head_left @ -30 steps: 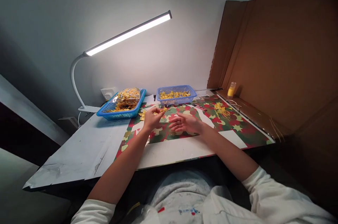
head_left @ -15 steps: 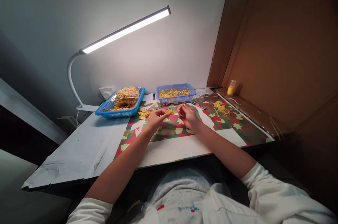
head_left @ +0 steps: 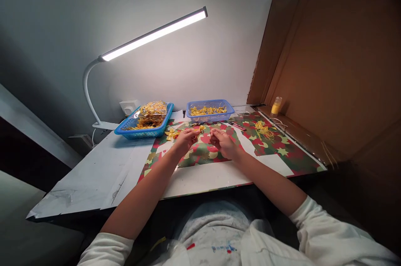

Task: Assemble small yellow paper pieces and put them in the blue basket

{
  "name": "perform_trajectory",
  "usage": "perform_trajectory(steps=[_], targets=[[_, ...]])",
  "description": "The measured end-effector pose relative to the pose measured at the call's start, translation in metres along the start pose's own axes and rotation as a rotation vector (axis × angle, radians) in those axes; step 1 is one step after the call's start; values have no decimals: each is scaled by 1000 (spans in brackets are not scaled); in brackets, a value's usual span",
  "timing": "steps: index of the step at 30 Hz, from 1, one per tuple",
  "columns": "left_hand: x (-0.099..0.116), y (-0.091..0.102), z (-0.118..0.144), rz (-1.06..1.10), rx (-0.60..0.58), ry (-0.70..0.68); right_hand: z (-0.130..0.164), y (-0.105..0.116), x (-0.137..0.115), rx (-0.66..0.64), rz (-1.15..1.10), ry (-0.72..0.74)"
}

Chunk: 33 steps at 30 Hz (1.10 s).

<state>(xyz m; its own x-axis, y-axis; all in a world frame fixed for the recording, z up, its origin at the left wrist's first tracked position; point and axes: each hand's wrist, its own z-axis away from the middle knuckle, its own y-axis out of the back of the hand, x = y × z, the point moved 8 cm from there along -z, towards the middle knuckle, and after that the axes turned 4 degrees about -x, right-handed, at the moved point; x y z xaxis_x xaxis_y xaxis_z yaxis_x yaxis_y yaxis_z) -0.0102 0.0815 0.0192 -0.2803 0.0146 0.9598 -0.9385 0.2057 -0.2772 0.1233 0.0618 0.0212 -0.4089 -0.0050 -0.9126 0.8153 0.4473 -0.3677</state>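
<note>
My left hand (head_left: 185, 140) hovers over the red, green and yellow patterned mat (head_left: 282, 149), fingers pinched on a small yellow piece (head_left: 198, 129). My right hand (head_left: 223, 141) sits close beside it, fingers curled; whether it grips anything is too small to make out. A few loose yellow pieces (head_left: 171, 134) lie on the mat just left of my left hand. A tangle of yellow string (head_left: 262, 130) rests on the mat to the right.
Two blue baskets stand at the back: a left basket (head_left: 125, 130) with bagged yellow pieces, a smaller basket (head_left: 230, 111) with loose ones. A desk lamp (head_left: 153, 36) arches overhead. A cardboard wall (head_left: 328, 61) lines the right side, with a small yellow bottle (head_left: 275, 106) beside it.
My right hand has drawn in from an open, flat pose and curled up next to my left hand. My left hand has stayed over the mat with the yellow piece.
</note>
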Motion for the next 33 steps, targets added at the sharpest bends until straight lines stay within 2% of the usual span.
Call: perform_trajectory(steps=[4,13,21,23,29,33], targets=[[2,-2,1,-65,-53,-6,-1,12,-1,48,-83,6],[12,-5,2,-286,-117,-156,-3,19,-2,86,-84,18],[18,-25,14,-360,-290,-149,-4,29,-7,205,-63,21],[19,-25,14,-365,-283,-152,-4,30,-9,220,-71,34],[18,-13,7,-327,-162,-193,-4,24,1,174,-28,-13],[10,-17,6,-223,-199,-157,-6,22,12,144,-7,-66]])
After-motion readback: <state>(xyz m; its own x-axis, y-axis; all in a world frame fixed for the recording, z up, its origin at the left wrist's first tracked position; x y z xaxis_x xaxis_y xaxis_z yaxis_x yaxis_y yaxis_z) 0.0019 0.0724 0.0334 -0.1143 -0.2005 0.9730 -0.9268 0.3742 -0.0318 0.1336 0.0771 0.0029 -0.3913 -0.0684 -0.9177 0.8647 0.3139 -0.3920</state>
